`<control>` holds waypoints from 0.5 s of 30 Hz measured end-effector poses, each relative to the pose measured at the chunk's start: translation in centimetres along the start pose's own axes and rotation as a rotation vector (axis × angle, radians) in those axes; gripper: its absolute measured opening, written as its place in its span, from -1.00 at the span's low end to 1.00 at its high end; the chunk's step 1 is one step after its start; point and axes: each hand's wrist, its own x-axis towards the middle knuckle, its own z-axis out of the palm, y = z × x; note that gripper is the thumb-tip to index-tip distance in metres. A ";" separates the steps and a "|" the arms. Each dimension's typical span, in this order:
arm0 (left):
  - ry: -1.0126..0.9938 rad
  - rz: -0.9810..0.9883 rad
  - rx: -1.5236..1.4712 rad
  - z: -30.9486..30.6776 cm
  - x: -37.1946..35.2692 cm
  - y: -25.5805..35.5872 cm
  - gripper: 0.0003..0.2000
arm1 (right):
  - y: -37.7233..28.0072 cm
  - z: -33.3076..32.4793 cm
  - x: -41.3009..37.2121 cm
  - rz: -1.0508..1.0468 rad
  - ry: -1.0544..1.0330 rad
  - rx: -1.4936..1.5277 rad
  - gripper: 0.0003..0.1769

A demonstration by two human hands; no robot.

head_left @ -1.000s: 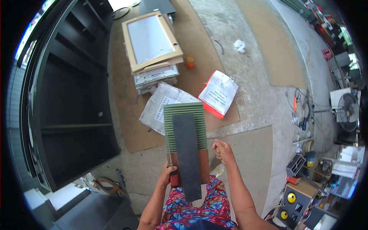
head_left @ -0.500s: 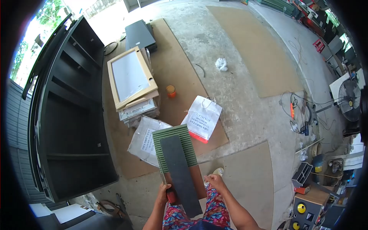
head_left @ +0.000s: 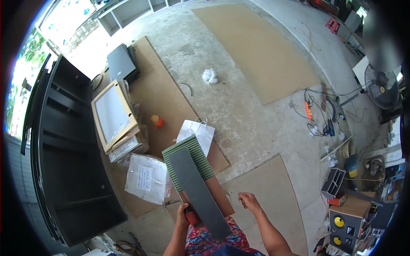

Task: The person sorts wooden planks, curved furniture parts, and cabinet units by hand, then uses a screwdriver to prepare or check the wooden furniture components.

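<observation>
Fingers (head_left: 183, 210) of left hand (head_left: 184, 215) closed round red-handled tool (head_left: 191, 218), bracing near end of dark panel (head_left: 198, 192) stacked on green ribbed board (head_left: 188, 157) and brown board (head_left: 222, 195). Right hand (head_left: 249, 202) loosely open, empty, just beside stack. Stack held above concrete floor (head_left: 256, 119), not set down, white bag (head_left: 197, 131) beneath.

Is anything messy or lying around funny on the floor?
Yes. A crumpled white wad lies alone on the bare concrete, like litter. At the right, cables sprawl in a tangle across the floor. The stack of framed panels sits crooked, its layers fanned out rather than squared up.
</observation>
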 end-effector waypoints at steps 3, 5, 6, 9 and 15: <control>0.005 0.033 0.033 3.6 1.4 0.7 -0.68 | -3.1 0.2 0.8 -0.038 -0.018 0.004 -0.64; -0.004 0.057 0.065 5.9 2.6 1.2 -0.68 | -5.0 0.7 1.4 -0.059 -0.035 -0.027 -0.64; -0.020 0.072 0.091 5.9 3.6 1.3 -0.68 | -5.8 1.1 1.9 -0.074 -0.045 -0.055 -0.64; -0.104 0.114 0.129 6.0 8.1 1.9 -0.65 | -8.7 1.1 4.5 -0.097 -0.049 -0.122 -0.63; -0.095 0.127 0.177 11.8 12.3 4.2 -0.58 | -11.5 -2.1 9.9 -0.019 0.018 -0.128 -0.62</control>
